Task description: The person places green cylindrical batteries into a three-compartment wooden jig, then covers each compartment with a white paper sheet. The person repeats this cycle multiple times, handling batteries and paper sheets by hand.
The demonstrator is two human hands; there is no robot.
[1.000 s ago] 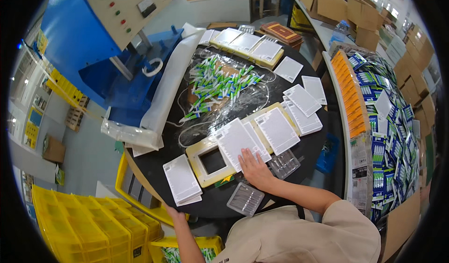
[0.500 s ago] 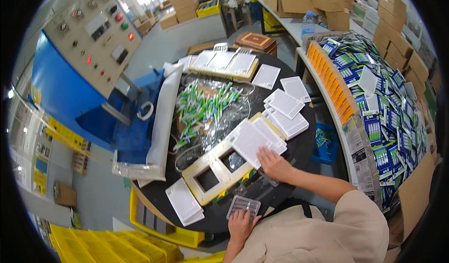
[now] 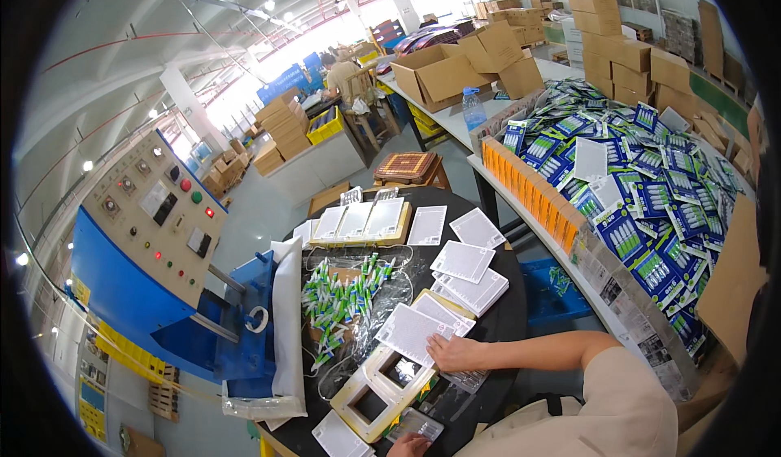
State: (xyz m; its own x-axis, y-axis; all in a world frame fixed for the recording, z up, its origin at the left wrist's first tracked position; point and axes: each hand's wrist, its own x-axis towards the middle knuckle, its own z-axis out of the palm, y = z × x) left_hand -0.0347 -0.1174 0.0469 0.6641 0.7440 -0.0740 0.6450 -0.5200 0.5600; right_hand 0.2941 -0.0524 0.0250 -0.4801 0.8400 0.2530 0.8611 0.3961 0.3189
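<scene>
My right hand [image 3: 455, 353] reaches across the round black table, its fingers at the near edge of a white backing card [image 3: 411, 332]. That card lies over the far end of a cream frame fixture, whose two square openings [image 3: 370, 405] show beside it. At the bottom edge, my left hand [image 3: 409, 446] holds a clear plastic blister tray [image 3: 423, 426] and is partly cut off by the picture. Another clear blister [image 3: 468, 380] sits under my right wrist. Green-and-white glue pens [image 3: 346, 298] are heaped on clear film beyond the fixture.
White cards are stacked at the right [image 3: 476, 290] and stand in a second fixture [image 3: 358, 221] at the back. A blue machine [image 3: 138, 294] with a control panel stands left. Packed blister cards [image 3: 643, 189] fill a large bin at the right, beside a water bottle [image 3: 473, 109].
The view has tipped upward, so the table sits lower and more of the hall shows. Both hands stay at the same things: the right at the card, the left at the tray.
</scene>
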